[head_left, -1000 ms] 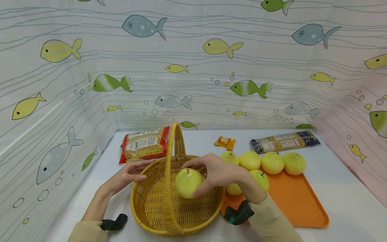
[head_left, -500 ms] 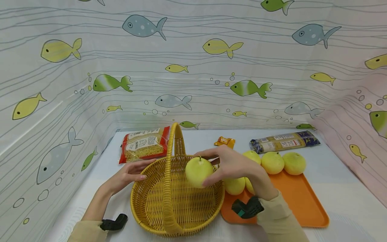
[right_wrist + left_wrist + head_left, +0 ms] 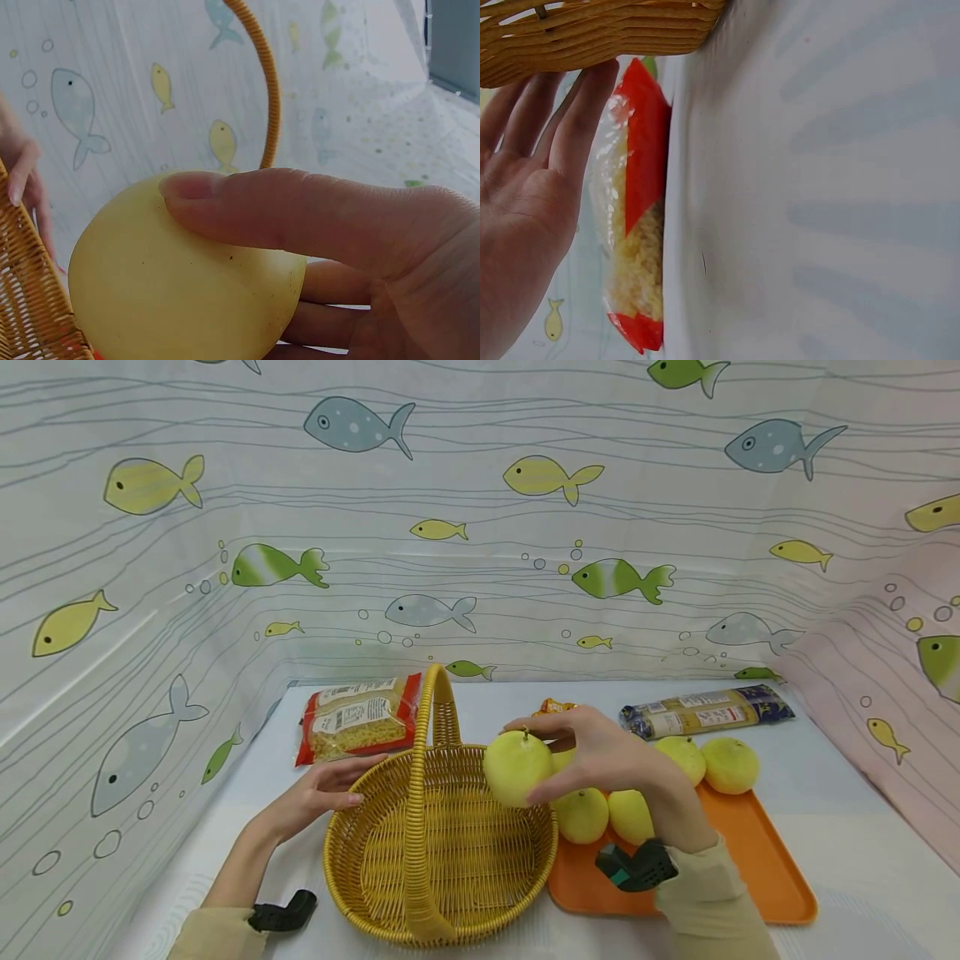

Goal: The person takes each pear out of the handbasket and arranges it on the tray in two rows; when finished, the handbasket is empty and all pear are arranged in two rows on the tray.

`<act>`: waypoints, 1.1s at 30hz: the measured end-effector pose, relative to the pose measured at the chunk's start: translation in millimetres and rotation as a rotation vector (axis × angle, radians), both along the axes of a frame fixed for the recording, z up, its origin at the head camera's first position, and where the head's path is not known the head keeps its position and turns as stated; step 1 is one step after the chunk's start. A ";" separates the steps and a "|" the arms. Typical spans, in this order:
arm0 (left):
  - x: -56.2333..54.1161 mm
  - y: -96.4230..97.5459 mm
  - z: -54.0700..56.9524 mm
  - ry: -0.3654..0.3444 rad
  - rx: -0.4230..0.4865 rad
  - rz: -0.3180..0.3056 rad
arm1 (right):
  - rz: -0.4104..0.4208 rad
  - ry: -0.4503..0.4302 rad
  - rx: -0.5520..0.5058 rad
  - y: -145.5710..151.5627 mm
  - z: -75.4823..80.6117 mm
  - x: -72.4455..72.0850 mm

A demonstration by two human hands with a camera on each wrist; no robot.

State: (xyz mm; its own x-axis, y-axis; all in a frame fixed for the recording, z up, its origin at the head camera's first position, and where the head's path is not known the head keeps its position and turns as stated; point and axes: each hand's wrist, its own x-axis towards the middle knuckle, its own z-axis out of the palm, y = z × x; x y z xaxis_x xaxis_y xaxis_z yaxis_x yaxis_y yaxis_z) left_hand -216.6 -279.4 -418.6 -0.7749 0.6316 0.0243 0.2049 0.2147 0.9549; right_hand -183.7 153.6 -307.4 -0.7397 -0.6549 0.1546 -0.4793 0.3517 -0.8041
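Observation:
My right hand (image 3: 600,752) holds a round yellow pear (image 3: 517,768) over the right rim of the golden wicker basket (image 3: 457,860). In the right wrist view my thumb (image 3: 255,206) lies across the pear's top, the other fingers behind it. My left hand (image 3: 326,789) is at the basket's left side, thumb on the rim. In the left wrist view its straight fingers touch the outer wall (image 3: 630,34). Nothing lies in the basket. Several more pears (image 3: 583,817) sit on or at the orange tray (image 3: 757,868) to the right, some partly hidden by my right hand.
A red-edged bag of pasta (image 3: 360,718) lies behind the basket on the left. At the back right is a long pack of noodles (image 3: 705,710). An orange wrapper (image 3: 553,705) shows just behind my right hand. The tall basket handle (image 3: 417,793) arches over the middle.
My right hand has carried the pear right and away from me, from over the basket's middle to its right rim. The left hand and basket have stayed put.

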 end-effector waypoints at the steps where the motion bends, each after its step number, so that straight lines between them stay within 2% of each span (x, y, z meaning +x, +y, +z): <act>1: 0.0 0.0 -0.2 0.000 -0.002 0.002 | -0.003 0.006 0.001 1.2 0.3 -0.2; 7: 0.9 -0.4 -0.9 0.000 -0.010 0.014 | -0.014 0.036 0.000 8.6 3.0 -0.7; 16: 1.7 -2.0 -0.6 -0.009 -0.013 0.025 | -0.092 0.025 0.040 18.6 8.3 0.9; 23: 2.6 -4.1 1.2 -0.013 -0.012 0.025 | -0.120 0.059 0.006 29.8 5.7 -0.3; 30: 0.0 -1.6 2.0 -0.009 -0.018 0.021 | -0.187 0.025 0.011 50.3 6.8 7.2; 33: -0.3 -1.5 2.2 -0.009 -0.015 0.014 | -0.239 0.042 0.036 57.2 7.2 12.1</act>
